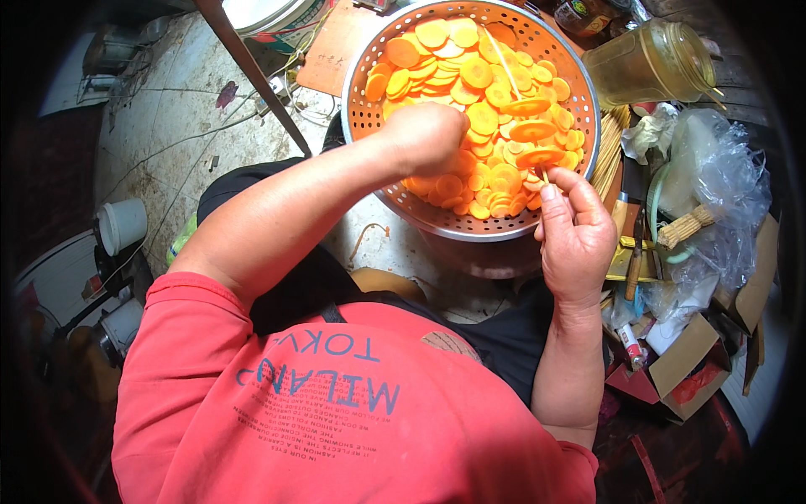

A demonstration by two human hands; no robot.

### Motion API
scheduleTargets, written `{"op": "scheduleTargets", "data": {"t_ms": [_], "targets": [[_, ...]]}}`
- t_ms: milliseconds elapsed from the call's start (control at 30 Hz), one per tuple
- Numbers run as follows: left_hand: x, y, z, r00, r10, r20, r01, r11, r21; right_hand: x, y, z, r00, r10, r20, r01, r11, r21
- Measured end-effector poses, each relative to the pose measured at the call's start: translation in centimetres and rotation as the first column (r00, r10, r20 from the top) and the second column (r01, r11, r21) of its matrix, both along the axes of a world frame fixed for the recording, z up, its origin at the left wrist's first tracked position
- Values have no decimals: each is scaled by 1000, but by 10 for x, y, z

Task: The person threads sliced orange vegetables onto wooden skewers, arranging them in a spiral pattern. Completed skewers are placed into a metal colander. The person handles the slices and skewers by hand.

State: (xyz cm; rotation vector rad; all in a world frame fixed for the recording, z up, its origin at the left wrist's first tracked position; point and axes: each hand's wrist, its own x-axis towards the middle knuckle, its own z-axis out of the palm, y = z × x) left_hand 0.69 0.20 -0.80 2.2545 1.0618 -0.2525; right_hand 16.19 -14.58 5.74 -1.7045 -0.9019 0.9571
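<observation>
A round metal colander full of carrot slices stands in front of me. My right hand, at the colander's near right rim, pinches the lower end of a thin wooden skewer. Several carrot slices are threaded on the skewer, spaced apart, and its upper part is bare. My left hand reaches down into the slices at the left of the colander. Its fingers are hidden from view, so whether they hold a slice cannot be told.
A bundle of skewers lies right of the colander, beside a wooden-handled knife, plastic bags and an open cardboard box. A plastic jar lies at the upper right. A table leg and cables are at the left.
</observation>
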Motion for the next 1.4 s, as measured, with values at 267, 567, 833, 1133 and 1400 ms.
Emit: {"op": "scheduleTargets", "data": {"t_ms": [267,567,833,1133,1400], "targets": [[-8,58,25,292,890,349,-264,426,-865,-1,-5,2,997,73,20,-73,997,12],[-13,66,27,183,910,372,-233,408,-883,-3,-5,4,993,110,40,-111,994,6],[-17,62,32,197,820,538,-194,570,-798,-3,-5,3,992,116,53,-116,993,-7],[2,37,26,280,781,558,-294,623,-725,-5,-7,0,995,94,-25,-95,995,-6],[9,15,26,384,711,588,-237,692,-682,-6,0,0,996,68,-65,-70,997,-31]]}}
